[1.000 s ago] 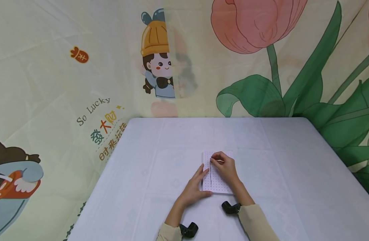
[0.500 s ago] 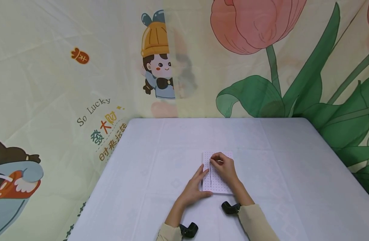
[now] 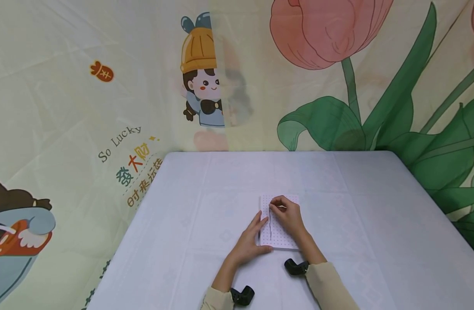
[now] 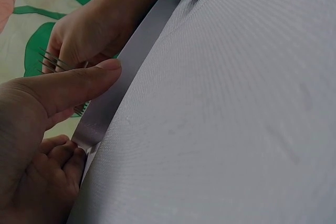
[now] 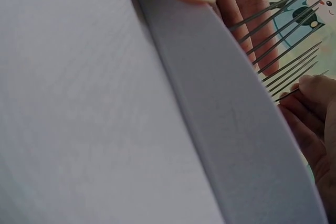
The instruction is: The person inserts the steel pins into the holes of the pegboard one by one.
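Note:
A white block-like board [image 3: 285, 242] with a grid of dots lies on the table. Several thin, dark, pointed needles [image 5: 286, 33] stand up from it in a row, a thin line in the head view. My left hand [image 3: 246, 245] holds the board's near left corner. Its thumb [image 4: 79, 83] lies against the near side, and its other fingers [image 4: 44, 163] bend by the left side. Over the far left part of the board, my right hand [image 3: 291, 215] pinches a thin needle [image 5: 286, 95] between thumb and forefinger, at the row's far end. Whether that needle's lower end is in a hole is hidden.
A white cloth [image 3: 206, 193] covers the table. Behind it hangs a printed backdrop [image 3: 252, 51] with flowers and cartoon figures. A black wrist camera [image 3: 242, 296] sits on the left wrist, another black wrist camera [image 3: 296, 267] on the right.

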Motion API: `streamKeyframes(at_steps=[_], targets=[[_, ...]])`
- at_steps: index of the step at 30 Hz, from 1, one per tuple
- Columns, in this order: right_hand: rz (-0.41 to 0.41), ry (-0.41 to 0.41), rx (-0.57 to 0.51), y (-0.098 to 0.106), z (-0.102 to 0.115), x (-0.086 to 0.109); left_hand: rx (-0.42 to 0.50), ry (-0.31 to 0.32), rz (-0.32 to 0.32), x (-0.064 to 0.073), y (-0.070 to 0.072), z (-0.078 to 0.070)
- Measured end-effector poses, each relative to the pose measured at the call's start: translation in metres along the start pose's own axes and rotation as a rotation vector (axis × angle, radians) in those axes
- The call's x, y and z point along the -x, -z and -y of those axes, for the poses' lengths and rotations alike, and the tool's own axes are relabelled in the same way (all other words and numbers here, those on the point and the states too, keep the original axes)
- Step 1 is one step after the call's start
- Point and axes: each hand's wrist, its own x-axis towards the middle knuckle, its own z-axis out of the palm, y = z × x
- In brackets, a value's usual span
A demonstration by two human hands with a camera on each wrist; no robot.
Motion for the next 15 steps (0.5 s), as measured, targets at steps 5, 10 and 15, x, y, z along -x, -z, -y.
streamKeyframes(at_steps=[5,10,15], targets=[[0.046,-0.044,0.026,0.001,0.0037,-0.0001,0.007,0.009,0.004,0.0003,0.0007,-0.0007],[0.077,-0.062,0.086,0.0006,0.0054,-0.0003,0.019,0.01,0.003,0.0005,0.0014,-0.0018],[0.077,-0.032,0.149,0.0009,0.007,-0.0004,0.027,0.005,0.001,0.0011,0.0017,-0.0022]])
